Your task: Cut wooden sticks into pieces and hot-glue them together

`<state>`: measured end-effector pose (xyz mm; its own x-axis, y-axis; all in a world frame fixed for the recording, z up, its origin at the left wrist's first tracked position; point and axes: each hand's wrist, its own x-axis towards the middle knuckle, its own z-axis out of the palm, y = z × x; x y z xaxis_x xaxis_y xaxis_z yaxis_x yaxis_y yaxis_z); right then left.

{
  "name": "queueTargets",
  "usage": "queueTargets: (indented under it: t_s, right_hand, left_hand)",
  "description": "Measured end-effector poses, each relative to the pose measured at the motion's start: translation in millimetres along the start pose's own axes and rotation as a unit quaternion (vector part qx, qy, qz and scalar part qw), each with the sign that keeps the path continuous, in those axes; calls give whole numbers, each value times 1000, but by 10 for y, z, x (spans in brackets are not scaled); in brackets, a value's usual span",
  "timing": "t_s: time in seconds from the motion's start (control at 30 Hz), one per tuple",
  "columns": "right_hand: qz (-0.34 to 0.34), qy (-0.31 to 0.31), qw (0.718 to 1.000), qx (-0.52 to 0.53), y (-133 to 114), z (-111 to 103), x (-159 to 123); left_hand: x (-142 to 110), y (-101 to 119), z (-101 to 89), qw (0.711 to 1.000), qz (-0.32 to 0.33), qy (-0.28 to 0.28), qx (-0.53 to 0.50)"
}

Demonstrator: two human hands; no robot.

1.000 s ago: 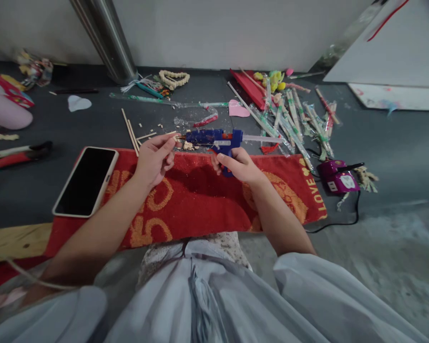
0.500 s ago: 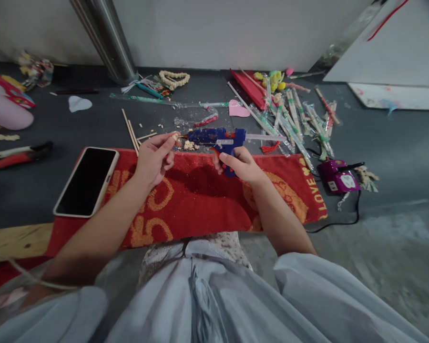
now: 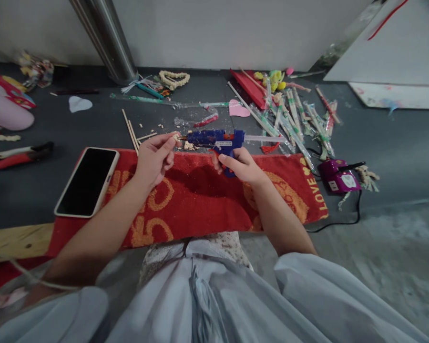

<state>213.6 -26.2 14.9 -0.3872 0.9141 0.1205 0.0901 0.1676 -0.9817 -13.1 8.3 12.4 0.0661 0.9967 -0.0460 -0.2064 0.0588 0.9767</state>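
One view, head | left hand (image 3: 155, 159): thumb and fingertips pinching a small pale piece (image 3: 176, 137) | right hand (image 3: 239, 164): wrapped round the handle of a blue glue gun (image 3: 205, 137), held level near the red towel's (image 3: 200, 200) far edge, nozzle at the piece, contact unclear

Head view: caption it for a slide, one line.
Right hand grips a blue hot glue gun, nozzle at a small pale piece in the left hand, with a red towel below.

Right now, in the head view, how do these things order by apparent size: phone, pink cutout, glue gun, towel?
1. Towel
2. Phone
3. Glue gun, partly covered by fingers
4. Pink cutout
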Motion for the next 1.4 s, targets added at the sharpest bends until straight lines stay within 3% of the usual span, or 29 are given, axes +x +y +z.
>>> queueTargets:
  t_s: [0.8, 0.93, 1.0, 1.1, 1.27, 1.4]
  right_hand:
    - [-18, -8, 1000, -21, -22, -63, -7]
    - [-19, 59, 996, -61, -25, -165, -1]
    - [-18, 129, 980, -152, 6, -259, 7]
    - [-10, 211, 912, -352, 72, -422, 16]
    - [75, 173, 823, -536, 174, -620, -5]
    - [103, 164, 814, -547, 260, -736, -46]
  left_hand:
    - [0, 12, 22, 999, -12, 9, -30]
    - [-2, 19, 32, 999, -9, 22, -31]
    - [4, 11, 27, 999, -6, 35, -28]
    - [16, 1, 17, 999, -5, 47, -15]
    - [1, -3, 27, 999, -46, 27, 9]
    - [-45, -18, 49, 995, -98, -10, 25]
